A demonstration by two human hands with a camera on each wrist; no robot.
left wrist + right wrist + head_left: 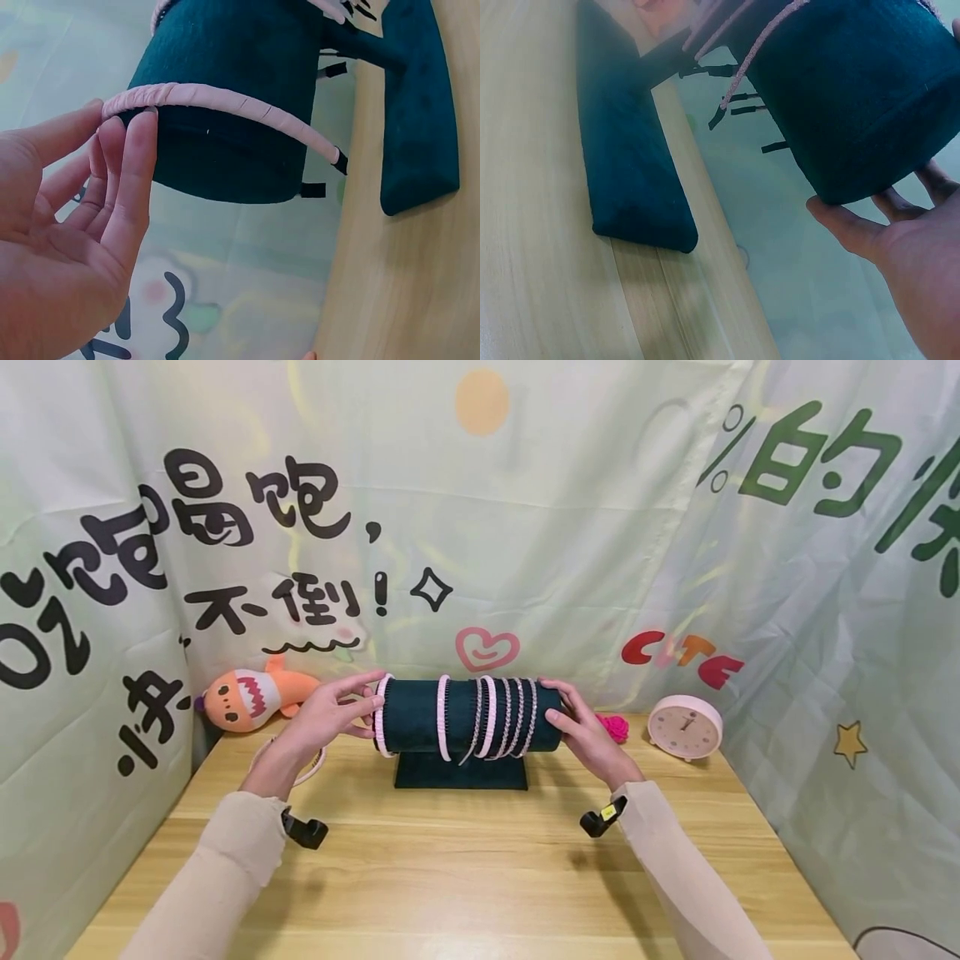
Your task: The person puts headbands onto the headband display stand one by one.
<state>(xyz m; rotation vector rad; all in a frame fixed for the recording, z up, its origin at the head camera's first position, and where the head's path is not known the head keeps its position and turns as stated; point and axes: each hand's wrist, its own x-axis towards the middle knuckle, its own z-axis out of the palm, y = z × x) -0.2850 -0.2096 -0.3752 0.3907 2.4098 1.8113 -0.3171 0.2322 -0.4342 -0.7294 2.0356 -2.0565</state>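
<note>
A dark green velvet headband stand has a roll on a flat base. Several headbands circle the roll: thin glittery ones toward the right, and pink ones, including a middle pink headband. At the left end, my left hand pinches the wrapped pink headband between thumb and fingers; the band is still around the roll, its dark tip hanging below. My right hand holds the roll's right end, thumb in front and fingers over the top and end face.
An orange plush toy lies at the back left. Partly behind my left forearm, a pale ring-shaped band rests on the wooden table. A pink clock and a bright pink flower stand right; printed cloth hangs around.
</note>
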